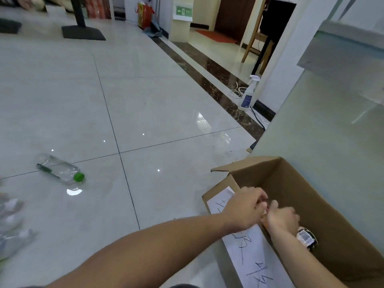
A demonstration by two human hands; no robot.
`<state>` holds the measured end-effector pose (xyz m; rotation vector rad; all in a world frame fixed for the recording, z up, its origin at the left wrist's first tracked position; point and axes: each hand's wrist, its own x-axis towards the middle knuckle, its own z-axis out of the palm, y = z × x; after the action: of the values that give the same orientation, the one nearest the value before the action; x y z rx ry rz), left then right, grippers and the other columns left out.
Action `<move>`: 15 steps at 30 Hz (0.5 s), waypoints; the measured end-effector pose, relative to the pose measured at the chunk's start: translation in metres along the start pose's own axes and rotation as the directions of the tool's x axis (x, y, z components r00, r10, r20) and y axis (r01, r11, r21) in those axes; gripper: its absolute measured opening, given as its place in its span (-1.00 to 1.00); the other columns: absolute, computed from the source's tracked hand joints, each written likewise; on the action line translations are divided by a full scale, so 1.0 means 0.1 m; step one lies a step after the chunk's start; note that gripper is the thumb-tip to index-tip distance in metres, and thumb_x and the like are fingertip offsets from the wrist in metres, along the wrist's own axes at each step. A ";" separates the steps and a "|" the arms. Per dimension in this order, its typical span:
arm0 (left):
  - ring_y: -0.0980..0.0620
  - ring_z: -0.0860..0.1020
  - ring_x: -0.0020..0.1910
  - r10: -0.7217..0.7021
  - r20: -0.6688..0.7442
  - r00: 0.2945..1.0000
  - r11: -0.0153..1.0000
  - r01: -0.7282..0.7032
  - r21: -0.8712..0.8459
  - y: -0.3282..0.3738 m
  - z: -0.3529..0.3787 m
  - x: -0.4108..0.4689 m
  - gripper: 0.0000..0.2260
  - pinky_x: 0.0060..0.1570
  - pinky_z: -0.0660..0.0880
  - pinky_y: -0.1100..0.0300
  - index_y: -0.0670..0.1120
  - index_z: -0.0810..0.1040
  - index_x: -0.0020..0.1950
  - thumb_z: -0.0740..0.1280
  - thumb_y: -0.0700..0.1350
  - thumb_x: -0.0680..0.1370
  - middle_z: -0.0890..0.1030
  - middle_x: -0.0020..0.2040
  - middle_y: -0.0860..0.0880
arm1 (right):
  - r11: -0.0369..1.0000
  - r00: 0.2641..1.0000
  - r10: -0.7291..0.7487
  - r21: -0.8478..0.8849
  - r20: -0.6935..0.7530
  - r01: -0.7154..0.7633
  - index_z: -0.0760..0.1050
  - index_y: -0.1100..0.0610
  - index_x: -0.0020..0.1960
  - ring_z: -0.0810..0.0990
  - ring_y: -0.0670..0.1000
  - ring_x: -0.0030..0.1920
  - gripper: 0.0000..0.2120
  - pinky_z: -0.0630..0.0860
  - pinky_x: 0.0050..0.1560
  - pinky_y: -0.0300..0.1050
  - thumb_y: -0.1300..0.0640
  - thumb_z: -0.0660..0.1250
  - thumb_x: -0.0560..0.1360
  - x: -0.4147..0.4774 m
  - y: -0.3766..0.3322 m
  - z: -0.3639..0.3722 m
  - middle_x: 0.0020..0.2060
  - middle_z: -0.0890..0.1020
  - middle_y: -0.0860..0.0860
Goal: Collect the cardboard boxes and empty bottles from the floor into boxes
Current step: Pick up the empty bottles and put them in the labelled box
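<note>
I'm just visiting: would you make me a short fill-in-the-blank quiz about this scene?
1. The clear plastic bottle lying on the tiled floor has a ____ cap.
2. Both hands, left hand and right hand, meet over the open brown ____ box.
3. The white spray bottle stands ____.

Answers: green; cardboard; upright

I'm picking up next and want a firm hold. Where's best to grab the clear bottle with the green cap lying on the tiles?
Probably the middle of the clear bottle, from above, fingers across its width. It lies flat on its side on open floor, green cap toward the lower right, so the rounded body is exposed from above and nothing crowds it.
</note>
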<state>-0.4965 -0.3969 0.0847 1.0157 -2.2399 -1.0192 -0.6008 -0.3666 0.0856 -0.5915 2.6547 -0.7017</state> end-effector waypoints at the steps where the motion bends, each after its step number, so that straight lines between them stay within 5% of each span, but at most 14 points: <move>1: -0.07 0.46 0.19 0.000 -0.026 1.000 0.995 0.003 0.097 -0.16 -0.23 -0.04 -0.74 0.19 0.41 0.01 -0.09 0.49 0.25 0.18 -0.10 0.60 0.56 0.18 -0.08 | 0.987 0.991 -0.129 -0.097 -0.043 0.125 0.37 0.36 0.30 0.41 0.29 0.27 -0.54 0.39 0.19 0.12 0.00 0.15 0.60 -0.12 -0.14 0.02 0.26 0.42 0.31; 4: -0.11 0.34 0.35 -0.124 0.008 0.992 0.876 0.106 0.471 -0.78 -1.09 -0.35 -0.59 0.31 0.30 0.02 -0.07 0.30 0.46 0.17 -0.07 0.61 0.40 0.39 -0.10 | 0.787 0.828 -0.560 -0.329 -0.025 0.522 0.43 0.32 0.25 0.45 0.23 0.19 -0.62 0.40 0.15 0.07 0.04 0.15 0.60 -0.53 -0.67 0.25 0.17 0.49 0.25; 7: -0.13 0.15 0.50 -0.462 -0.008 0.887 0.647 0.344 0.680 -1.46 -1.95 -0.99 -0.41 0.43 0.19 -0.03 -0.10 0.08 0.55 0.20 0.03 0.59 0.16 0.53 -0.13 | 0.552 0.630 -0.766 -0.376 0.124 0.744 0.46 0.25 0.25 0.48 0.16 0.17 -0.65 0.41 0.16 0.00 0.05 0.14 0.61 -0.97 -1.11 0.71 0.16 0.51 0.18; 10: -0.13 -0.09 0.56 -0.721 -0.093 0.687 0.453 0.569 0.687 -2.02 -2.61 -1.89 -0.29 0.50 -0.02 -0.11 -0.07 -0.05 0.58 0.24 0.11 0.57 -0.06 0.59 -0.11 | 0.383 0.459 -0.791 -0.259 0.404 0.887 0.38 0.21 0.36 0.42 0.14 0.27 -0.59 0.38 0.22 -0.02 0.00 0.12 0.62 -1.61 -1.51 1.27 0.26 0.46 0.16; 15: -0.17 -0.20 0.56 -0.899 -0.168 0.404 0.230 0.762 0.605 -2.62 -3.17 -3.43 -0.17 0.48 -0.12 -0.17 -0.03 -0.12 0.58 0.30 0.18 0.51 -0.20 0.58 -0.12 | 0.046 0.146 -0.581 -0.147 0.801 0.988 0.23 0.12 0.48 0.33 0.12 0.39 -0.47 0.34 0.31 -0.01 -0.11 0.13 0.60 -2.83 -1.97 2.16 0.39 0.34 0.12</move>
<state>0.0366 -0.3830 0.0349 2.7908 -2.1287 -0.7310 -0.2088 -0.4740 0.0700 -2.3421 1.5484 0.3813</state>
